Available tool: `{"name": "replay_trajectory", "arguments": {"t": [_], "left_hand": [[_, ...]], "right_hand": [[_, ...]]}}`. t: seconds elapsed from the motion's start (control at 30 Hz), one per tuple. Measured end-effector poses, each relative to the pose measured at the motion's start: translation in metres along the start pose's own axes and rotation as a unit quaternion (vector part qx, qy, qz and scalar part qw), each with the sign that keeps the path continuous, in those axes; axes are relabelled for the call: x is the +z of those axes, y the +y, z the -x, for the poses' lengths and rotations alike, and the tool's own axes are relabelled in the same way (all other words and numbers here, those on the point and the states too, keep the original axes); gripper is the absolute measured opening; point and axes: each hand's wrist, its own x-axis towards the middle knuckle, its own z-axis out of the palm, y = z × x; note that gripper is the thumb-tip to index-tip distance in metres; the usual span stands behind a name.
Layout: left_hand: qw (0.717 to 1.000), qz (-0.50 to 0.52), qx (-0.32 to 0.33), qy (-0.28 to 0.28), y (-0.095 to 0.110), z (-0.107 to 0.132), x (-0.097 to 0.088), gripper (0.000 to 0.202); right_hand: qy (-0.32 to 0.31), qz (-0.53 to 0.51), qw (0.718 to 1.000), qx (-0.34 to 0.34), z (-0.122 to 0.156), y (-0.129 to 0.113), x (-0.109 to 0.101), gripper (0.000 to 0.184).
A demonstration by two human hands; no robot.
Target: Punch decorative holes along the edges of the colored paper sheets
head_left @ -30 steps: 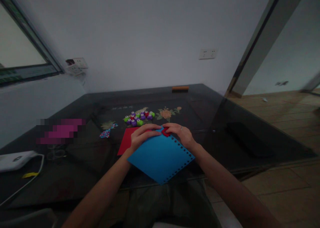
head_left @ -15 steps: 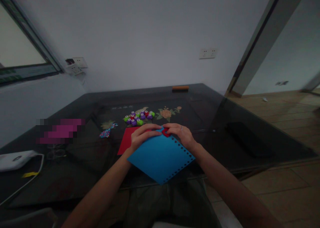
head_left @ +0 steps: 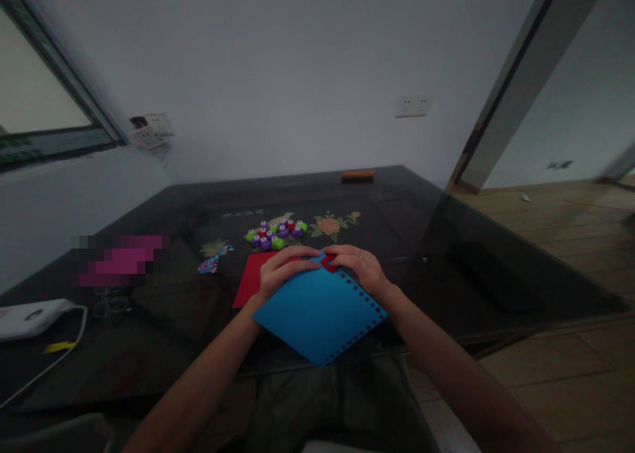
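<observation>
Left hand [head_left: 285,268] grips a blue sheet [head_left: 320,314], right hand [head_left: 361,268] a red object [head_left: 328,263]; pale lettering [head_left: 243,213] beyond is unreadable.

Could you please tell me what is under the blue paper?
Dark table shows around the blue paper, and red paper beside the left hand. Whatever the blue paper covers cannot be seen.

Smooth, matt paper for blue square sheet [head_left: 317,314] with punched edges; likewise for flat red rectangular sheet [head_left: 249,280]. Hard plastic look on small red object [head_left: 328,263], finish too small to tell. Shiny plastic on rounded green, purple and red big-eyed pieces [head_left: 275,233]. Glossy, glass-smooth and faintly reflective over black flower-printed tabletop [head_left: 401,208]. Smooth moulded plastic on flat white box [head_left: 24,324] and white double wall socket [head_left: 413,106]. Matt paint on pale grey wall [head_left: 288,76]. Dull sheen on brown floor [head_left: 555,241] with plank-like seams.
</observation>
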Motion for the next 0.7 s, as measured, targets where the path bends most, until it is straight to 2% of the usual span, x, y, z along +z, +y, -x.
{"name": "replay_trajectory", "arguments": {"t": [0.17, 0.7], "left_hand": [[1.0, -0.008, -0.003, 0.002, -0.0001, 0.0005, -0.0008, 0.021], [1.0, -0.017, 0.009, 0.002, -0.0008, 0.0005, 0.0001, 0.02]], "right_hand": [[0.012, -0.008, 1.0, -0.004, -0.0003, 0.0005, 0.0018, 0.026], [-0.019, 0.017, 0.999, 0.028, -0.0029, -0.0009, -0.0008, 0.018]]}}
